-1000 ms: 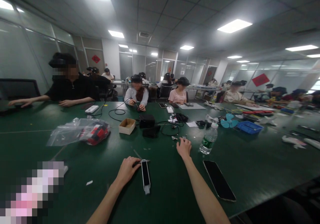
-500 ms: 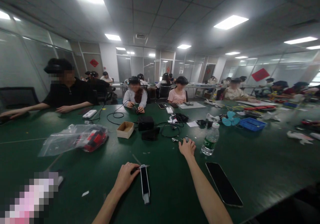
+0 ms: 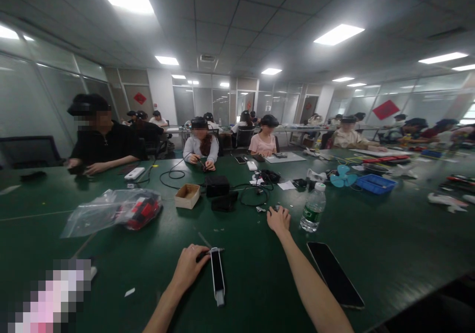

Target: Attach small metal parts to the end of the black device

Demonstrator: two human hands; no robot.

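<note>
White-rimmed black gadget lies on green table — left hand curled at its far end, grip unclear. Right hand beside small bits, fingers bent, can't tell if holding any — best pinch softly, keep gadget steady.

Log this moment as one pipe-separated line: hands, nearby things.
left hand: at far end of white-edged device | right hand: near small parts, grip unclear | right of right hand: bottle upright, phone flat on table
</note>
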